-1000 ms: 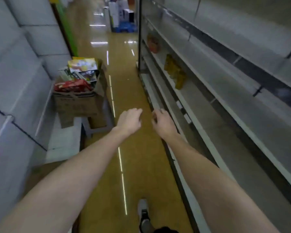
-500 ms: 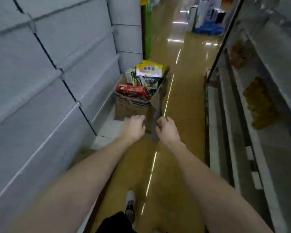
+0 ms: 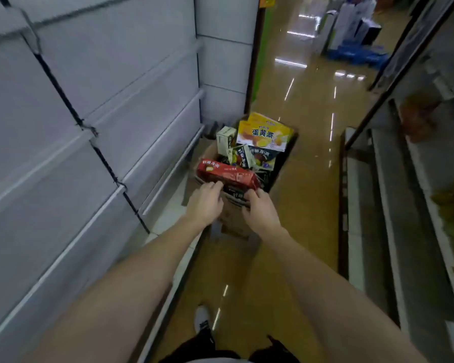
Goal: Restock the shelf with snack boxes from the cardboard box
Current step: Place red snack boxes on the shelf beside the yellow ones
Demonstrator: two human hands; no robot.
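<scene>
The long grey metal shelving (image 3: 95, 121) is running along the outer side of the left hand, and the shelf rack with yellow packets (image 3: 430, 205) is standing well apart beyond the right hand. Ahead of both hands, the brown cardboard box (image 3: 233, 218) is sitting on the glossy tan floor (image 3: 307, 179), heaped with snack boxes. A second ago the hands were hanging in open air well short of it; now they are arriving at its near rim, so the walk is giving way to the first pick. The flat yellow snack box (image 3: 264, 134) is lying farthest from the hands (it is leaning on the pile). The long red snack box (image 3: 227, 175) is lying just beyond the fingertips. The left hand (image 3: 205, 203) is curling towards its near edge, possibly touching; the right hand (image 3: 260, 208) is curling at the rim. Through the blur, I cannot tell whether either is gripping.
</scene>
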